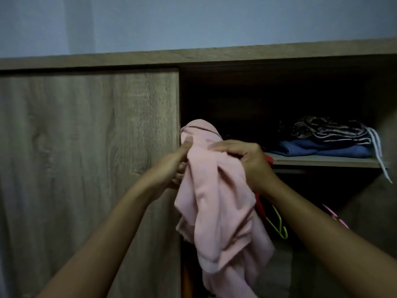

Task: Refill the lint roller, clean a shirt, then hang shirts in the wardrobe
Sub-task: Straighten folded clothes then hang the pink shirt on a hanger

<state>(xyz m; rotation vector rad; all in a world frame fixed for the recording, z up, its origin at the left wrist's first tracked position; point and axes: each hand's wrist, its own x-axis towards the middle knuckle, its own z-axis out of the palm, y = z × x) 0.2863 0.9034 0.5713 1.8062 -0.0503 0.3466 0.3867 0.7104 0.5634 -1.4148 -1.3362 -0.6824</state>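
Gripping the pink shirt [217, 201] from both sides, the person is holding it up in front of the open right half of the wardrobe [214, 53]. The left hand [175, 166] is clenching around the shirt's left edge, its thumb lying upward along the cloth. The right hand [247, 160] is grasping the shirt from the right, fingers curling over the top folds. The shirt is bunching into a rounded hump above the hands and is hanging in loose folds between the two forearms, its lower end running out of the bottom of the view.

A red bar [258, 203] is showing just beside the right wrist, against the shirt's right edge; whether it is part of a hanger I cannot tell. Farther right, in the dark space below the shelf [322, 162], a yellow-green hanger [279, 224] and a pink hanger [335, 216] are showing.

The shelf is carrying folded clothes on the right: a blue garment [322, 150] is lying under a dark striped one [330, 130], with a white cord [379, 155] dangling over the shelf edge. To the left, the wood-grain door [86, 158] is covering the wardrobe's other half, its right edge just behind the left hand. A pale wall [193, 22] is rising above the wardrobe top.
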